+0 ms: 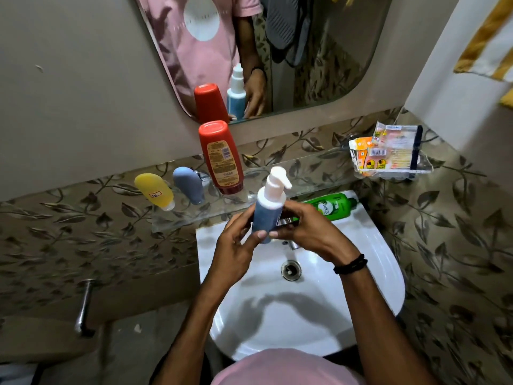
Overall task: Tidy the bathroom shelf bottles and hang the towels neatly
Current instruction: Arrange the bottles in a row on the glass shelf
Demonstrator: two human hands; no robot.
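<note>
The white sink (383, 259) fills the lower middle, and above its back rim runs a clear glass shelf (180, 220) under the mirror (333, 51). One yellow-and-white striped towel (483, 45) hangs bunched at the upper right, so it looks not yet straightened. A dark cloth shows only as a reflection, and I cannot tell whether it is a towel.

I count five bottles. Three stand on the left half of the shelf:
- The tall red bottle (222, 159) stands cap-down near the shelf's middle, probably so its contents settle toward the cap.
- The grey-blue tube (188, 184) stands cap-down just to its left.
- The yellow tube (155, 188) stands cap-down at the shelf's left end.

Together they already form a row along the back edge. The green bottle (330, 208) lies on its side on the sink's back rim, below the shelf's right half. It appears to be waiting its turn.

The fifth is the blue pump bottle (268, 209), held upright over the sink, just in front of the shelf's front edge. Both hands are on it. The left hand (238, 243) has its fingers curled round the lower body with the thumb across the front. The right hand (308, 229) wraps it from the other side. This two-handed hold likely keeps it level for setting beside the red bottle.

At the far right, one clear tray (422, 169) on the wall holds several small packets (388, 151).
</note>
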